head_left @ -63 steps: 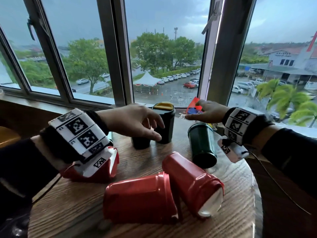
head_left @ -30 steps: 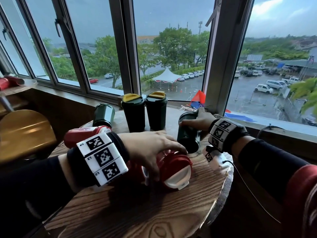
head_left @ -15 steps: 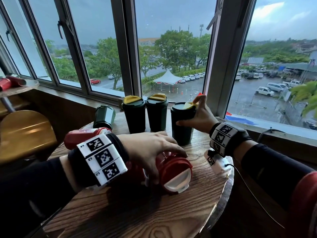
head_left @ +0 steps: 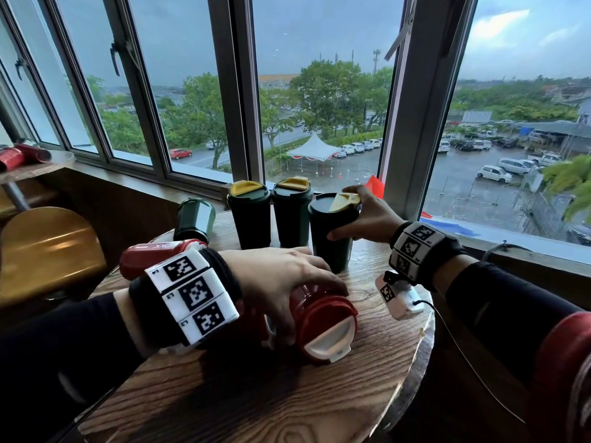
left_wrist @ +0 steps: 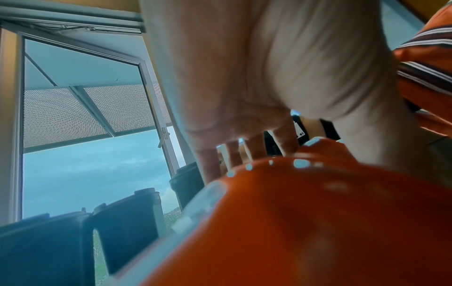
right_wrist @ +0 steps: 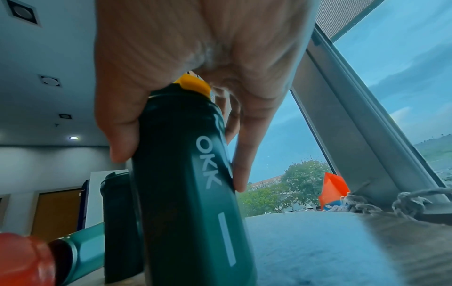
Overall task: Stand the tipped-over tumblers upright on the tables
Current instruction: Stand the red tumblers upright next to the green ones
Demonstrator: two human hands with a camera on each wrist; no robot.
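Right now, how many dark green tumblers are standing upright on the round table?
3. Two stand side by side near the window; the third green tumbler, right of them, is held by the right hand. A fourth lies tipped over.

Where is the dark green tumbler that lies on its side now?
In the head view, the tipped dark green tumbler lies at the table's far left edge, left of the upright yellow-lidded tumblers.

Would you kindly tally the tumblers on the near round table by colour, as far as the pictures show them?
Dark green tumblers: 4 (three upright with yellow lids, one lying on its side)
Red tumblers: 2 in view, both lying on their sides; another may be hidden
Total: 6 visible
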